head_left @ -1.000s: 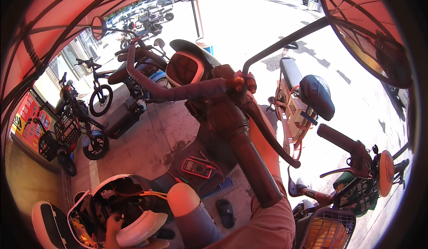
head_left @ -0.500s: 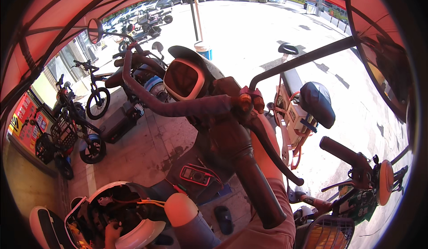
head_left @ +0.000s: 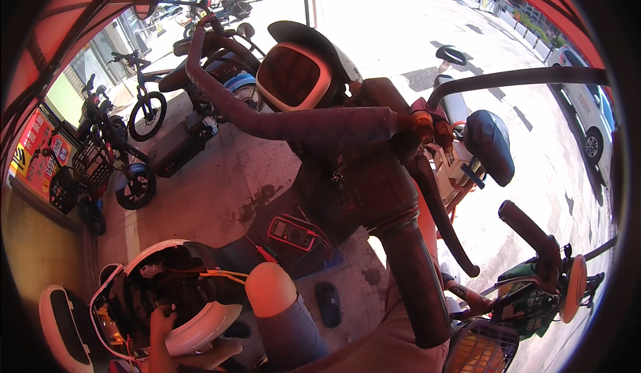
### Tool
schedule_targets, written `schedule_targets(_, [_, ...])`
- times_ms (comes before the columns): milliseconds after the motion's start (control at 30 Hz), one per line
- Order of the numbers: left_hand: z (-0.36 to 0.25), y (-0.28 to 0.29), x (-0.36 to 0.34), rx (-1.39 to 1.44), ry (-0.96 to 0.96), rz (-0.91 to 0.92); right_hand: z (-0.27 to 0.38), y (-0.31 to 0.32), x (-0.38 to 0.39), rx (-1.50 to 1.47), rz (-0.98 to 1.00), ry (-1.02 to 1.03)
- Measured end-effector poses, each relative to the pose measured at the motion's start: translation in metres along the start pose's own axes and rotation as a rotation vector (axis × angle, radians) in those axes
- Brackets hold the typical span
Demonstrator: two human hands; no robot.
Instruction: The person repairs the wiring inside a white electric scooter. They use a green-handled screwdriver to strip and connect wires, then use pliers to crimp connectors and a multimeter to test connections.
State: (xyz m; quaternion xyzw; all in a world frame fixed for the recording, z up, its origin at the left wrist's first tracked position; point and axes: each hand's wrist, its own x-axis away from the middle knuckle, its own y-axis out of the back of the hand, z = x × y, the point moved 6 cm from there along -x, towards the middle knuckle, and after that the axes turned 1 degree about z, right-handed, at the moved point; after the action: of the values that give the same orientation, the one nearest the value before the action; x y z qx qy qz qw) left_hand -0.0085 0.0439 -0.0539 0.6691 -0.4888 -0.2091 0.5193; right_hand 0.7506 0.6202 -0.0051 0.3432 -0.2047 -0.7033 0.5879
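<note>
My left hand [head_left: 162, 319] reaches into the open, white-rimmed body [head_left: 217, 326] of an electric scooter at the lower left. Its fingers are closed near a small dark part; what they hold cannot be made out. Dark parts and cables fill that cavity, and orange wires [head_left: 224, 275] stick out of it toward a bare knee [head_left: 270, 286]. On the scooter's dark footboard lies a red-edged multimeter [head_left: 292, 233] with its leads, beside a red-and-green tool [head_left: 262, 249]. A sleeved right arm [head_left: 377, 336] runs up behind the black handlebar grip [head_left: 414, 286]; my right hand is hidden there.
The scooter's handlebar [head_left: 287, 123], brake lever [head_left: 444, 213] and headlight [head_left: 294, 73] crowd the middle. Bicycles [head_left: 137, 106] stand at the left, other scooters [head_left: 491, 146] at the right. A slipper [head_left: 327, 304] lies on the pavement. A red canopy hangs overhead; a white car [head_left: 587, 113] is far right.
The view has tilted and shifted, so the handlebar sits further right and a parked car shows at the right. My left hand stays in the scooter's cavity, with more of its forearm showing.
</note>
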Motion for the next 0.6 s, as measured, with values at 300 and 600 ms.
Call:
schedule_targets(300, [-0.002,0.001,0.003,0.072,0.015,-0.008,-0.002,0.008,0.02,0.019,-0.021,-0.044])
schedule_targets(600, [-0.02,0.009,0.01,0.055,0.072,-0.028,-0.011,0.017,0.025,0.116,-0.032,-0.008])
